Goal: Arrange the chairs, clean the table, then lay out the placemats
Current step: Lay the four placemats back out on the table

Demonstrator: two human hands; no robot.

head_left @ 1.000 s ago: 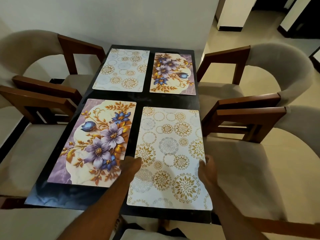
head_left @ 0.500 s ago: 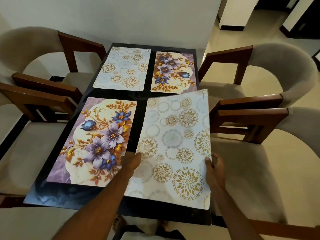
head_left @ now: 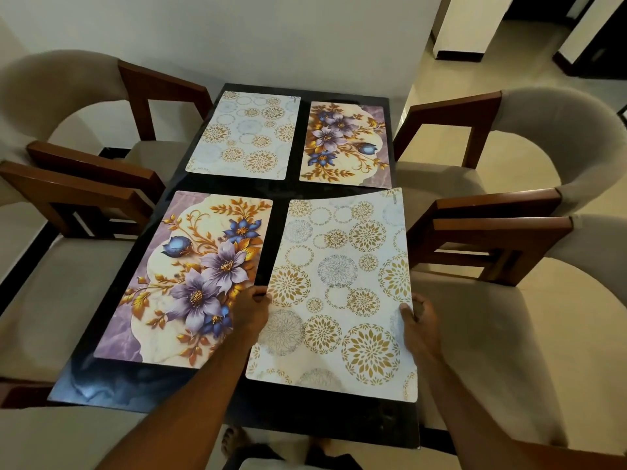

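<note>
Left hand [head_left: 249,308] and right hand [head_left: 419,325] are pinching the side edges of the gold-medallion placemat [head_left: 339,286], thumbs on top. It's sitting at the near-right of the black tabletop [head_left: 142,391], far edge bowing up. Floral placemat [head_left: 190,279] is lying beside it; two more [head_left: 244,135] [head_left: 344,144] are lying beyond. Upholstered chairs [head_left: 529,239] are flanking both sides.

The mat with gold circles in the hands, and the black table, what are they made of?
The gold-circle mat looks like thin, bendy plastic: its far edge curves up while the left hand and right hand hold its sides. The black table looks like polished glass or stone: it shines and mirrors light.
</note>
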